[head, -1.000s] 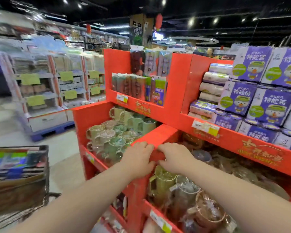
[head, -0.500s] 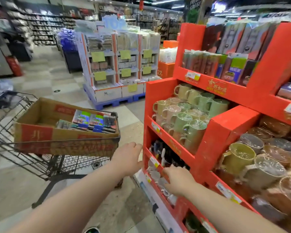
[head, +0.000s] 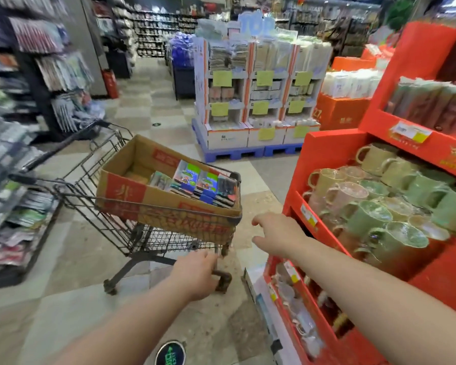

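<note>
left hand [head: 195, 275]: at the low front frame of the shopping cart [head: 95, 206], grip cannot be told | right hand [head: 277, 238]: released, fingers spread, just short of the cart's front corner | cart: on the aisle floor beside the red display stand [head: 327, 154], carrying a cardboard box [head: 132, 196] of packets [head: 208, 185]

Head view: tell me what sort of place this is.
Most likely a supermarket: a shopping cart carrying a cardboard box, a red display stand stacked with mugs and price labels, and stocked shelves along the aisles.
</note>
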Demonstrator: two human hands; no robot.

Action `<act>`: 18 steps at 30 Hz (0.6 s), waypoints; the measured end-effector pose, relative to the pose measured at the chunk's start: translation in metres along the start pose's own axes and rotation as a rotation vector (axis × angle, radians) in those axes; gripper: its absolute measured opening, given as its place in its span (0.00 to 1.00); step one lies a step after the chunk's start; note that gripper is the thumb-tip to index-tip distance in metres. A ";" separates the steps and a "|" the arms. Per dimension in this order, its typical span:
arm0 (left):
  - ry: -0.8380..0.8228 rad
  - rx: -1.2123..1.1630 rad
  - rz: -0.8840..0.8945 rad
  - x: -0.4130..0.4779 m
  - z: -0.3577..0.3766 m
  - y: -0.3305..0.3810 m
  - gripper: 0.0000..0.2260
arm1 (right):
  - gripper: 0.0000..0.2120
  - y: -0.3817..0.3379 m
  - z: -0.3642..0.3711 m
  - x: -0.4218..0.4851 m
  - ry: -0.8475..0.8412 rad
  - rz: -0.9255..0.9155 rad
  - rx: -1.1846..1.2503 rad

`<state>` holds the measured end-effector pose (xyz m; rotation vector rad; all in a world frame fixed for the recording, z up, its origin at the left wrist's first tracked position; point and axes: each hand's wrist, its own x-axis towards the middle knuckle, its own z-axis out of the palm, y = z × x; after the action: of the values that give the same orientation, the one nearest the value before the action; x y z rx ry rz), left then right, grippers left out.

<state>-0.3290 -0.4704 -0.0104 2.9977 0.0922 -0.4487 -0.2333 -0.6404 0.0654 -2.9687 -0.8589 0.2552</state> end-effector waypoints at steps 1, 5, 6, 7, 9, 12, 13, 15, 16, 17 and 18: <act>-0.007 -0.006 -0.019 0.008 0.000 -0.005 0.21 | 0.20 0.002 -0.005 0.016 0.022 -0.020 0.003; -0.052 -0.006 -0.078 0.043 -0.004 -0.019 0.22 | 0.18 0.011 -0.023 0.078 0.076 -0.075 0.016; -0.055 0.000 -0.093 0.053 -0.006 -0.023 0.22 | 0.17 0.013 -0.026 0.094 0.089 -0.089 0.017; -0.053 0.003 -0.108 0.063 -0.010 -0.026 0.22 | 0.16 0.016 -0.029 0.109 0.092 -0.101 0.013; -0.044 0.000 -0.135 0.084 -0.018 -0.031 0.22 | 0.16 0.022 -0.032 0.137 0.083 -0.122 0.006; -0.014 -0.005 -0.173 0.111 -0.030 -0.038 0.22 | 0.18 0.029 -0.025 0.170 0.031 -0.134 0.011; 0.002 -0.012 -0.186 0.118 -0.034 -0.040 0.22 | 0.18 0.032 -0.021 0.180 0.015 -0.139 0.009; 0.024 -0.031 -0.206 0.132 -0.041 -0.045 0.22 | 0.18 0.035 -0.012 0.195 -0.019 -0.156 0.009; 0.026 -0.038 -0.213 0.139 -0.046 -0.048 0.22 | 0.18 0.036 -0.006 0.202 -0.035 -0.164 0.013; 0.026 -0.037 -0.216 0.145 -0.050 -0.051 0.23 | 0.18 0.036 -0.001 0.207 -0.056 -0.170 0.017; 0.028 -0.032 -0.218 0.151 -0.055 -0.055 0.23 | 0.19 0.036 0.005 0.212 -0.080 -0.174 0.018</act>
<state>-0.1727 -0.4030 -0.0078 2.9750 0.4281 -0.4205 -0.0379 -0.5579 0.0264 -2.8613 -1.1094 0.3731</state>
